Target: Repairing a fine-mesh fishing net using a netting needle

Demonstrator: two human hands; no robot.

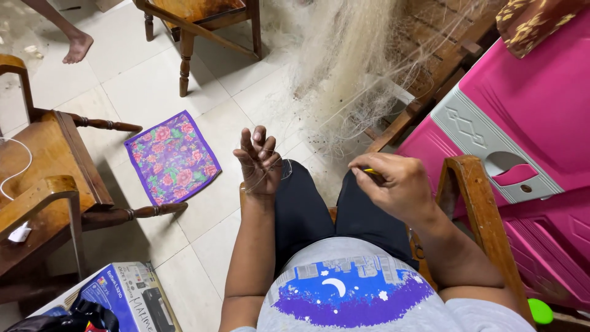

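Observation:
I sit in a wooden chair, black trousers over my knees. My left hand (259, 161) is raised over my left knee, fingers pointing up and close together, with thin net threads looped around them. My right hand (393, 184) is closed on a small yellow tool (370, 171), likely a netting needle, just right of the left hand. Fine thread runs between the two hands. A pale, tangled fishing net (351, 67) hangs in a bundle ahead of my knees and trails down to the floor.
A purple floral cloth (172, 157) lies on the tiled floor. A wooden armchair (49, 184) stands at left, another chair (196, 24) at the back. Pink plastic furniture (528, 123) fills the right. A printed box (129, 298) sits bottom left. Another person's bare foot (77, 46) is top left.

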